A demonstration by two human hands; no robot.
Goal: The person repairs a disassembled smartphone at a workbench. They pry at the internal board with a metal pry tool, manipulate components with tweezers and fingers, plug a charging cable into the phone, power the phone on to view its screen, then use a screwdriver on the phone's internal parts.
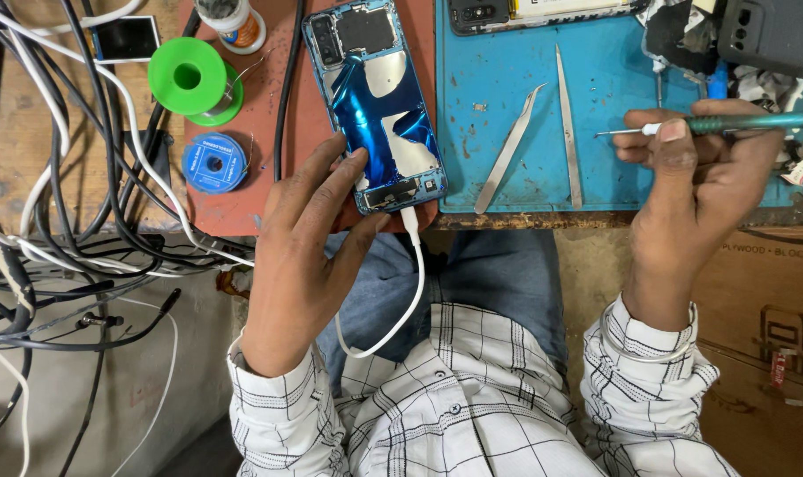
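Right now, at the table:
Left hand (pixel 309 256): fingers spread and loose, grip released, fingertips pressing the lower edge of the opened blue smartphone with its glossy, reflective inner back (pixel 377 102).
Phone: flat on the rust-red rubber mat (pixel 251 190), near the table edge, a white rubbery cable (pixel 400 305) plugged into its bottom and looping down over the person's lap.
Right hand (pixel 702 181): grip clenched round the slim teal-handled screwdriver (pixel 719 124), its thin metal tip pointing left over the scuffed blue work mat (pixel 507 106).
Blue mat: two slender steel tweezers (pixel 543 132) lie just left of that tip, one curved, one straight.
Red mat, left part: green plastic spool (pixel 194 79) and small round blue wire reel (pixel 214 163).
Far left: tangle of black and white cables (pixel 57 221).
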